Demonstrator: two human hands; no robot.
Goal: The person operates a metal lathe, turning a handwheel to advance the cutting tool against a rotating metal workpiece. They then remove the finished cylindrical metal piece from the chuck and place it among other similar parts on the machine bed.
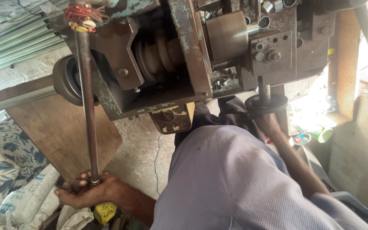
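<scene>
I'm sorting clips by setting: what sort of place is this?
Most likely a small metalworking shop. A heavy, worn machine with pulleys and chipped paint fills the view, the left hand grips its long steel lever, and the right hand reaches under a black round knob.

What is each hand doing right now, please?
Left hand: closed around the lever end.
Right hand: up against the black wheel; grip cannot be told.

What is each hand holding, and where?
The left hand grips the long metal rod at its lower end. The right hand holds the black round knob from below.
</scene>
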